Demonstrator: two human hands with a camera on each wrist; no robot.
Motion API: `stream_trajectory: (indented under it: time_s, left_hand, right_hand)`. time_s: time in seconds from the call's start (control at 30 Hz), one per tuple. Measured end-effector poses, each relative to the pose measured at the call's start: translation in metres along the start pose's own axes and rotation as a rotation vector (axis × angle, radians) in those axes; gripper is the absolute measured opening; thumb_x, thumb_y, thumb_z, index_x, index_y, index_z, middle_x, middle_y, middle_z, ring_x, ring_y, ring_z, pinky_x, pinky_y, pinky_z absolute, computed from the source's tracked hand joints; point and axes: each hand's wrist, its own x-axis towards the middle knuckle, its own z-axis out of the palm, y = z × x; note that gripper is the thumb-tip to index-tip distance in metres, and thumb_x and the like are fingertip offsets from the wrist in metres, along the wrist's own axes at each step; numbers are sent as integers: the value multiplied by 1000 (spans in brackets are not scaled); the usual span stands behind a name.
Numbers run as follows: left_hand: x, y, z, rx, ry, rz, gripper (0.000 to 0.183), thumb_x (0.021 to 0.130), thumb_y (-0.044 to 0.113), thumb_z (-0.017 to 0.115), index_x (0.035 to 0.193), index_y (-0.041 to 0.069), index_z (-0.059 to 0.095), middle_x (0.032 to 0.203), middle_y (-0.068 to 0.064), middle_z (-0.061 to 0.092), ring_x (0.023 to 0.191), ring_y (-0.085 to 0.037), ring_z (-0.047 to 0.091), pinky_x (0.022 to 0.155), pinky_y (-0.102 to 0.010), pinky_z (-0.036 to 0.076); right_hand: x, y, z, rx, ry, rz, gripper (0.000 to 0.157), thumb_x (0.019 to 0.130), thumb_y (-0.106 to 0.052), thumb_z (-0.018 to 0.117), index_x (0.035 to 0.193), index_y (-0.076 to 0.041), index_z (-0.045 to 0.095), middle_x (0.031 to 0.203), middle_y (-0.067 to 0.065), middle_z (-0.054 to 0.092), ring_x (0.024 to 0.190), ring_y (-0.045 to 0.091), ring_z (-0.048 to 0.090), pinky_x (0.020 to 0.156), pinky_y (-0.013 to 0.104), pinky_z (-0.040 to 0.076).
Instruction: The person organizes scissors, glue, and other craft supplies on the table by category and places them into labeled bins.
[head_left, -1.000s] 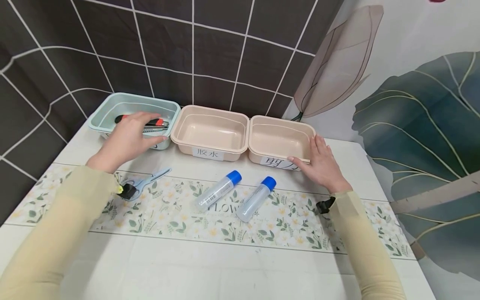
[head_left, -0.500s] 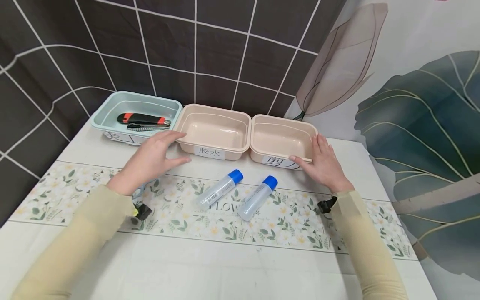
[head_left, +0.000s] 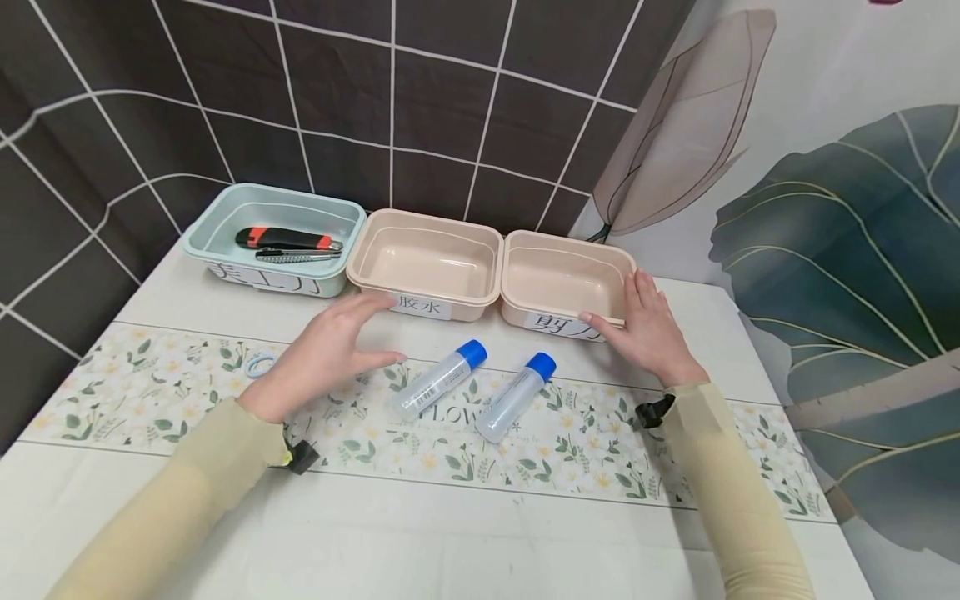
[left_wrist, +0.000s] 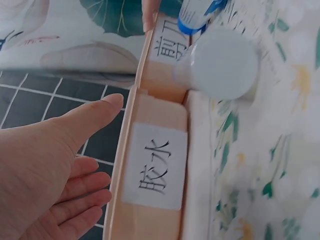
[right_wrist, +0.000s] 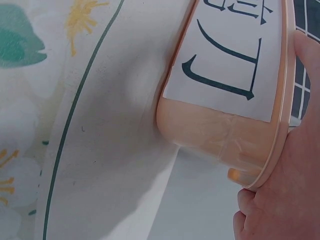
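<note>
My left hand (head_left: 318, 358) is above the table in front of the middle bin, thumb and fingers apart, holding nothing. Two clear glue bottles with blue caps lie to its right, the nearer one (head_left: 441, 381) and the farther one (head_left: 513, 400). Behind its wrist, a pale blue scissors handle (head_left: 260, 364) shows; the hand covers the other parts. My right hand (head_left: 648, 333) rests on the right corner of the beige bin (head_left: 517, 318), thumb at the front rim and straight fingers along the side. That bin's label (right_wrist: 225, 55) shows in the right wrist view.
The middle beige bin (head_left: 375, 283) has a label (left_wrist: 156, 167) on its front. At the left, a light blue bin (head_left: 198, 237) contains a black-and-red utility knife (head_left: 288, 239) and a slimmer knife (head_left: 296, 256). A dark tiled backdrop (head_left: 435, 100) stands behind the bins.
My left hand has moved away from the light blue bin, right and toward me, passing over the scissors. Both knives now show fully in that bin. My right hand has stayed on its bin.
</note>
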Motion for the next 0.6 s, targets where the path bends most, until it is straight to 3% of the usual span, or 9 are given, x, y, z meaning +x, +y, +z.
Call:
stream_trajectory:
  time_s: [0.27, 0.6]
  left_hand:
    - [-9, 8, 13, -61, -27, -16, 81, 81, 37, 88, 145, 3, 53, 146, -16, 53, 136, -34, 47, 112, -51, 37]
    - [-17, 14, 35, -28, -105, -14, 89, 76, 46, 89, 145, 5, 54, 146, -16, 53, 135, -34, 47, 113, -53, 36]
  right_hand:
    - [1, 0, 1, -6, -1, 0, 111, 95, -71, 48, 158, 10, 6, 164, 31, 1, 153, 38, -4, 121, 56, 0]
    - [0, 1, 0, 1, -5, 7, 111, 95, -71, 49, 158, 10, 6, 165, 29, -3, 153, 37, -6, 121, 54, -2]
